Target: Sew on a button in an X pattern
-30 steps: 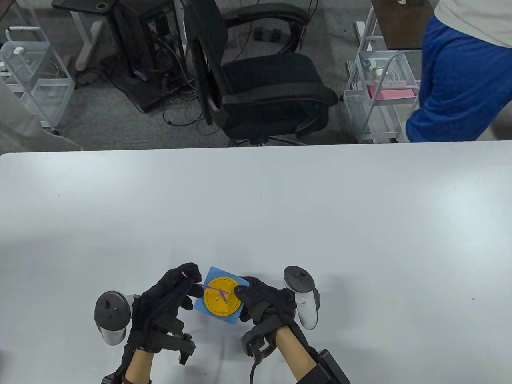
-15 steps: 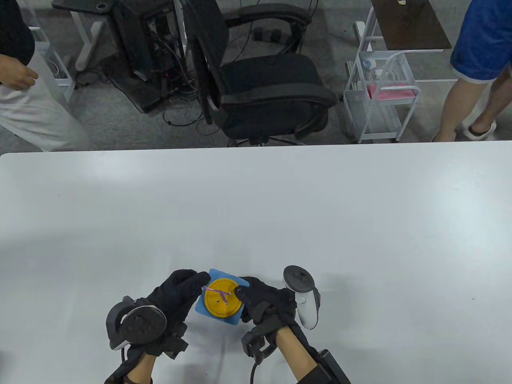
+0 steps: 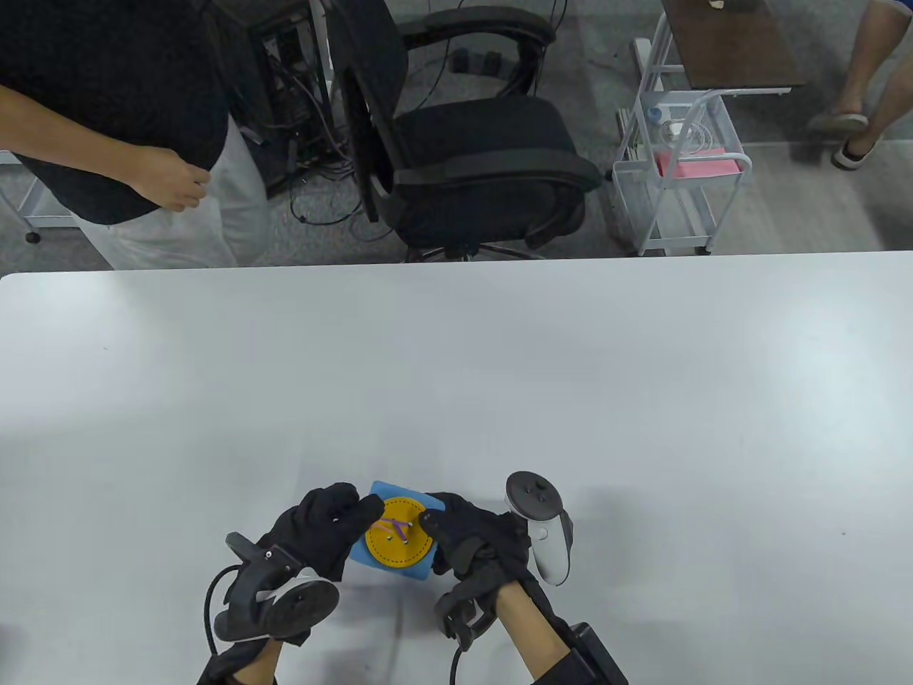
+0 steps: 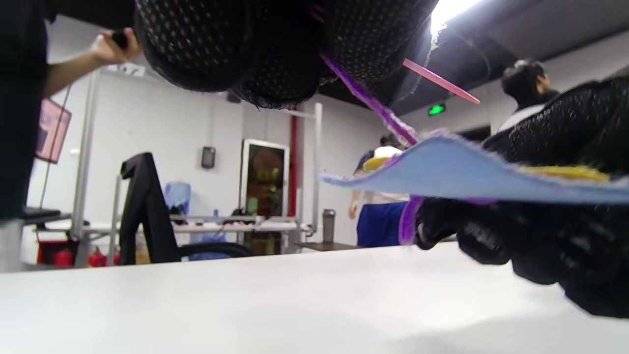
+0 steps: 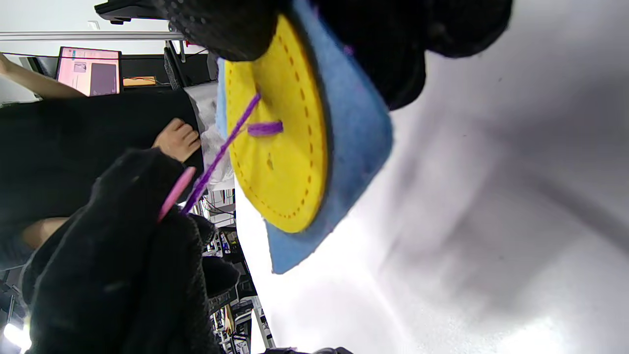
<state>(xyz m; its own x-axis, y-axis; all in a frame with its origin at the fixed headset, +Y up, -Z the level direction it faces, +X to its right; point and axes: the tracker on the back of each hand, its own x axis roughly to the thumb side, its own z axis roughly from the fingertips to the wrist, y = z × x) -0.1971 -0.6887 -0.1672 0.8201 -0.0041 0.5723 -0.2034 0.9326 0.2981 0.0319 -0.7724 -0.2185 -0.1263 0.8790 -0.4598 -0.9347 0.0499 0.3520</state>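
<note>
Pale grey surface (image 3: pixel 456 371), wide and matte, soft reflections of ceiling light on it. Near its front edge the right hand (image 3: pixel 474 535) grips the blue felt square (image 3: pixel 421 567) by its right side, thumb on top at the rim of the round yellow felt button (image 3: pixel 399 540), fingers beneath; the square is lifted off the surface and tilted. Left hand (image 3: pixel 324 524) at the button's left edge, grip narrow, pinching a pink plastic needle (image 4: pixel 440 81) and the purple yarn (image 5: pixel 221 152) that runs taut from the button's holes. One purple stitch (image 5: pixel 265 129) already lies across the button. Behind the surface: black office chair (image 3: pixel 456 135), white wire cart (image 3: pixel 681 171), grey floor, a person in a black top (image 3: pixel 107 107) standing at left.
</note>
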